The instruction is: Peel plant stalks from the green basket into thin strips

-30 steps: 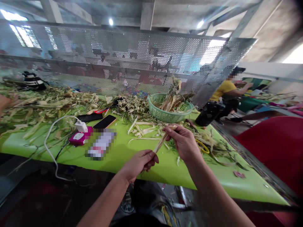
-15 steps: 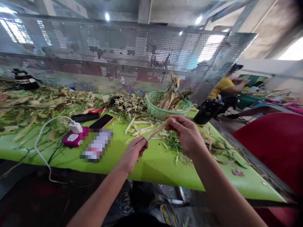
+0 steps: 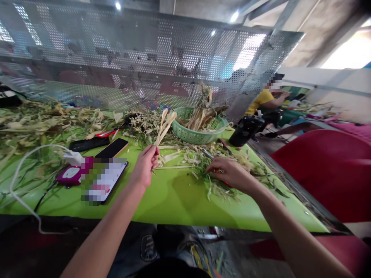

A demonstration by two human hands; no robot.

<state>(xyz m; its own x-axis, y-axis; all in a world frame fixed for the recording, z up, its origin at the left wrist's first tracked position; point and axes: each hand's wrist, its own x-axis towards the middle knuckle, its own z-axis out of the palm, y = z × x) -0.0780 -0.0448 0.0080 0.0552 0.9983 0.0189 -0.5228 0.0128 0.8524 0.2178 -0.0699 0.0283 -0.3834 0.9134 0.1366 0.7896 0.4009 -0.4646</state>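
My left hand (image 3: 145, 164) is closed round the lower end of a bundle of pale split stalks (image 3: 164, 125), which stands upright above the bright green table (image 3: 174, 197). My right hand (image 3: 228, 173) rests palm down on a heap of green and pale leaf scraps (image 3: 223, 189) to the right, fingers curled over something red that I cannot make out. A green plastic basket (image 3: 197, 135) full of dried husks sits just behind both hands.
A black phone (image 3: 111, 148), a dark remote (image 3: 88, 143), a magenta device (image 3: 71, 174) with white charger and cable lie at left. Husks cover the table's back. A perforated metal screen (image 3: 145, 65) rises behind. A black bag (image 3: 246, 129), a red seat (image 3: 327, 170) and a person in yellow (image 3: 263, 102) are right.
Both hands held one stalk between them; now my left hand alone lifts the stalks upright, and my right hand has let go and dropped onto the scraps on the table.
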